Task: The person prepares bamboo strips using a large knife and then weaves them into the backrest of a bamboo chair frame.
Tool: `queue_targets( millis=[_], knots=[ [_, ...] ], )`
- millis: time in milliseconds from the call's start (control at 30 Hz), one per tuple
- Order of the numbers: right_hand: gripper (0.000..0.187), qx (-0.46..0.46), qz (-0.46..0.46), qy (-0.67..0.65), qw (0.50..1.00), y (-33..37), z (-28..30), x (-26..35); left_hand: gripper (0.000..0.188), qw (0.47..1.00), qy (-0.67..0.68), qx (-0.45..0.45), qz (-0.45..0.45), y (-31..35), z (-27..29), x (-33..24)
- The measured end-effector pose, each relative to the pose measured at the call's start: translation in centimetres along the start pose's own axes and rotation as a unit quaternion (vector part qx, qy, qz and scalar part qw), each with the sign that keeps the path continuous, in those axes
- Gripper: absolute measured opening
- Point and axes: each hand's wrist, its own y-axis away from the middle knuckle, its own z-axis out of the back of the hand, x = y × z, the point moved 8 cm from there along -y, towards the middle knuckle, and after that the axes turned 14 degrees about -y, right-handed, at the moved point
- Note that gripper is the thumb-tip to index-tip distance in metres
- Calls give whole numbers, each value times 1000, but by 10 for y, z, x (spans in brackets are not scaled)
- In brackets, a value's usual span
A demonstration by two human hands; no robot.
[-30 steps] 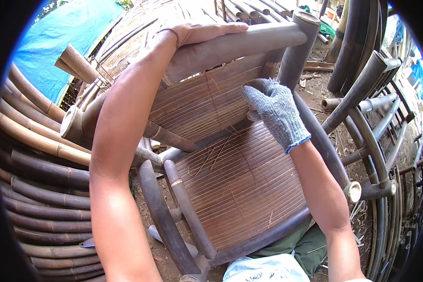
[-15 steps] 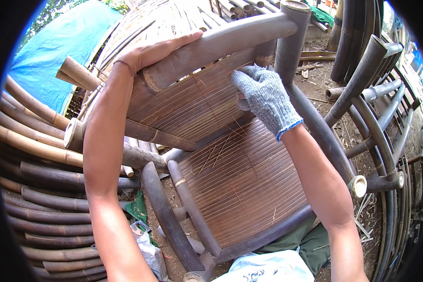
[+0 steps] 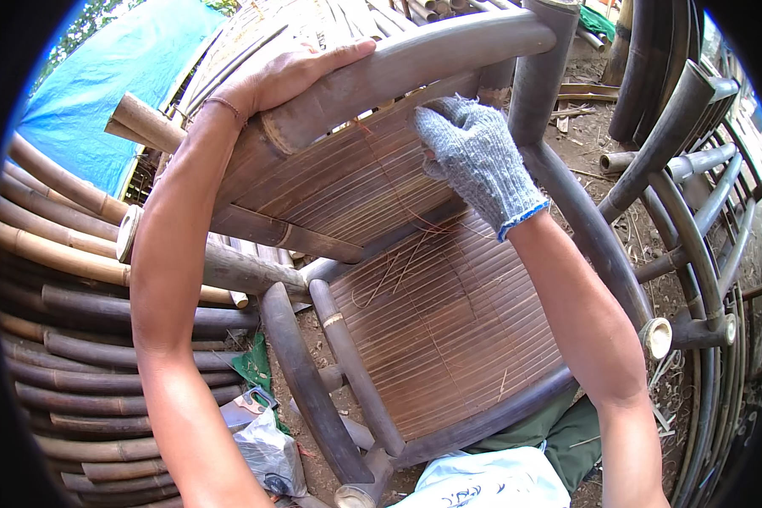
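Note:
A dark bamboo chair stands before me, with a thick curved top rail (image 3: 457, 49), a slatted backrest (image 3: 313, 203) and a slatted seat (image 3: 449, 356). My bare left hand (image 3: 292, 74) grips the left end of the top rail; its fingers behind the rail are partly hidden. At the right part of the backrest, my right hand (image 3: 474, 157), in a grey knitted glove with a blue cuff, has its fingers curled in. What it pinches, if anything, is hidden. Thin reddish thread (image 3: 389, 196) runs across the backrest slats. Loose thin strips (image 3: 394, 267) lie on the seat.
Bamboo poles (image 3: 93, 347) are stacked on the left, near a handsaw (image 3: 244, 408) and a plastic bag (image 3: 271, 453). A blue tarp (image 3: 110, 80) lies beyond them. Another bamboo frame (image 3: 686, 195) stands close on the right.
My gloved right hand has stayed closed at the backrest, with only a slight shift. The reddish thread shows more plainly across the slats. My left hand keeps its hold on the top rail.

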Motion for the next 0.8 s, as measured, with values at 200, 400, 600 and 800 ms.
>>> queue_targets(
  millis=[200, 400, 600, 800],
  knots=[
    [29, -13, 50, 5, 999, 4, 5, 5, 93, 996, 8, -70, 51, 9, 5, 2],
    [26, -26, -156, -99, 982, 14, 15, -17, 88, 989, 132, 19, 61, 15, -5, -6],
    [34, -22, -189, -175, 966, 22, 10, -39, 83, 965, 231, 114, 60, 10, -21, 5],
    [28, -48, -293, -204, 933, 39, 2, -55, 83, 948, 298, 97, 55, 11, -26, 2]
  ],
)
